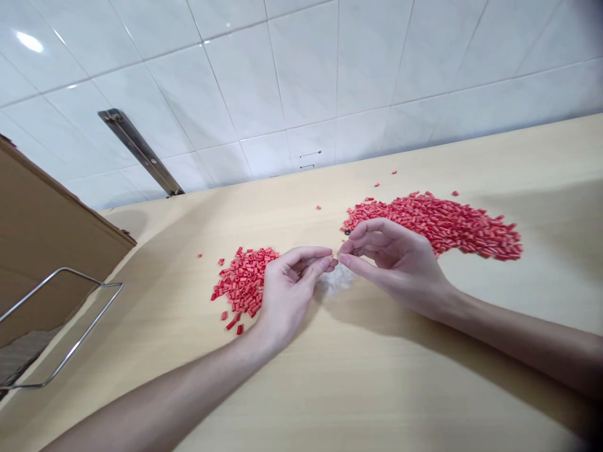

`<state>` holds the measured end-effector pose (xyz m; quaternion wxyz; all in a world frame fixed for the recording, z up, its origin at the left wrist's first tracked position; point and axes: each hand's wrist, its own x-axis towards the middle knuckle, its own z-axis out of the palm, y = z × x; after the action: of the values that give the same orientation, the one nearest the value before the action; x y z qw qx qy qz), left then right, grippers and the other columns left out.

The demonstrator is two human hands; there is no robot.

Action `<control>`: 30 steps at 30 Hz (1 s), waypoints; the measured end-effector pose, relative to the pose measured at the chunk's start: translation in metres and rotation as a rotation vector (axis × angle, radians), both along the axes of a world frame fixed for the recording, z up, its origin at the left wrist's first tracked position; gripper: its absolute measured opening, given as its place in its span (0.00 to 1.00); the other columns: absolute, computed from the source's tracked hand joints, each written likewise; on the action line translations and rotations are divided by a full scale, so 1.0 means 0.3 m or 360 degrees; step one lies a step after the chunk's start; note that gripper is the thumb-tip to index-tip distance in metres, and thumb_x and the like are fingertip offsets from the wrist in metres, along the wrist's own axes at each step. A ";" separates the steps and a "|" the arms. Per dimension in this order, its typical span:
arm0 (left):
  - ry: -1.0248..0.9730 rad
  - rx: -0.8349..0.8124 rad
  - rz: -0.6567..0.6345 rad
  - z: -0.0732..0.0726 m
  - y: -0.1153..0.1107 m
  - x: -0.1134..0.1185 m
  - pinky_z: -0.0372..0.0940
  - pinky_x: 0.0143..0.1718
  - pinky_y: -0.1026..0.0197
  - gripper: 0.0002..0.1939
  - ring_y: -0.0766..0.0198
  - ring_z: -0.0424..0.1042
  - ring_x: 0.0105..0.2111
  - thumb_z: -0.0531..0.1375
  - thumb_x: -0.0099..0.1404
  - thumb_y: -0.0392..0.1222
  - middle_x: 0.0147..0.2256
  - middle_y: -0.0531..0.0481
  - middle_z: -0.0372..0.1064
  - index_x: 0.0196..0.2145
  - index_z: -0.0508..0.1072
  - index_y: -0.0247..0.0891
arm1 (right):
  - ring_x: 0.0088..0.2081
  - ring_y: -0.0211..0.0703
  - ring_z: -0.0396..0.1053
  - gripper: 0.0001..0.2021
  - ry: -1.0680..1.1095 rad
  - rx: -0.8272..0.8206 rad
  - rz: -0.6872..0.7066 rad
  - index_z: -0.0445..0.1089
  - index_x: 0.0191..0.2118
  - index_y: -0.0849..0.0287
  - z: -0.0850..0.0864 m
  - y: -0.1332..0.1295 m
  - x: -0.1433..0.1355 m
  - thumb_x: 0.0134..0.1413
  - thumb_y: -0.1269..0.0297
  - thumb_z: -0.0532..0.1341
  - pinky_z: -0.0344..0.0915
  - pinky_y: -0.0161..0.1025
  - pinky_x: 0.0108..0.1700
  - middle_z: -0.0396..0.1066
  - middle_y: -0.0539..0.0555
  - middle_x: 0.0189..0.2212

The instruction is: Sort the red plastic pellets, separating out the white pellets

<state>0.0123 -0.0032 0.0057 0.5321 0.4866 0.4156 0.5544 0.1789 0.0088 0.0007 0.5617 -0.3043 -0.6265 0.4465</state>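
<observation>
My left hand (289,292) is closed in a pinch, with a bit of a small red tube-like piece (334,255) showing at its fingertips. Facing it, my right hand (407,267) has thumb and forefinger pinched together almost at the same spot; what they hold is too small to make out. Under the fingertips lies a small whitish, translucent heap (336,280), partly hidden by the hands. A pile of short red tube pieces (245,276) lies beside my left hand. Behind my right hand spreads a larger pile of red pieces (452,223).
Everything lies on a pale wooden tabletop (301,389) against a tiled wall (301,75). Several stray red pieces and a small black ring (347,232) lie near the piles. At left are a cardboard box (47,232), a bent wire frame (75,348) and a metal bracket (141,150).
</observation>
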 end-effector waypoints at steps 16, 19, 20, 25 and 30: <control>0.0049 -0.0076 0.0046 0.004 -0.005 0.001 0.73 0.39 0.61 0.06 0.62 0.78 0.32 0.70 0.52 0.34 0.30 0.46 0.80 0.31 0.81 0.34 | 0.36 0.42 0.73 0.08 -0.0045 -0.0012 -0.0034 0.70 0.35 0.55 0.001 -0.003 0.001 0.49 0.67 0.69 0.73 0.42 0.39 0.74 0.52 0.32; 0.0076 -0.0072 0.0051 0.006 -0.005 0.001 0.73 0.39 0.60 0.06 0.61 0.78 0.31 0.70 0.52 0.34 0.30 0.46 0.80 0.31 0.81 0.35 | 0.36 0.42 0.73 0.08 -0.0045 0.0000 -0.0030 0.70 0.35 0.55 -0.002 -0.001 0.001 0.50 0.68 0.69 0.73 0.43 0.42 0.73 0.51 0.32; 0.0085 -0.0072 0.0053 0.006 -0.005 0.001 0.73 0.38 0.60 0.06 0.61 0.78 0.31 0.70 0.52 0.34 0.30 0.46 0.80 0.31 0.81 0.35 | 0.37 0.42 0.73 0.08 -0.0048 -0.0006 -0.0033 0.70 0.35 0.54 -0.003 -0.001 0.000 0.50 0.68 0.69 0.73 0.44 0.42 0.73 0.51 0.32; 0.0127 -0.0048 0.0049 0.006 -0.005 0.000 0.73 0.37 0.61 0.05 0.62 0.79 0.31 0.69 0.53 0.33 0.31 0.46 0.80 0.30 0.81 0.35 | 0.36 0.42 0.73 0.07 -0.0059 0.0006 -0.0018 0.69 0.34 0.55 -0.010 -0.004 0.000 0.51 0.68 0.68 0.73 0.44 0.43 0.73 0.51 0.32; 0.0123 -0.0057 0.0024 0.011 -0.008 0.000 0.73 0.38 0.62 0.04 0.61 0.79 0.32 0.68 0.54 0.33 0.31 0.46 0.80 0.31 0.81 0.35 | 0.37 0.42 0.72 0.08 -0.0079 0.0054 0.0010 0.69 0.35 0.55 -0.018 -0.005 0.002 0.51 0.71 0.68 0.73 0.44 0.43 0.73 0.51 0.33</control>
<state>0.0122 -0.0057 0.0091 0.5202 0.4949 0.4493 0.5317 0.1796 0.0073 -0.0047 0.5496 -0.3037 -0.6487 0.4299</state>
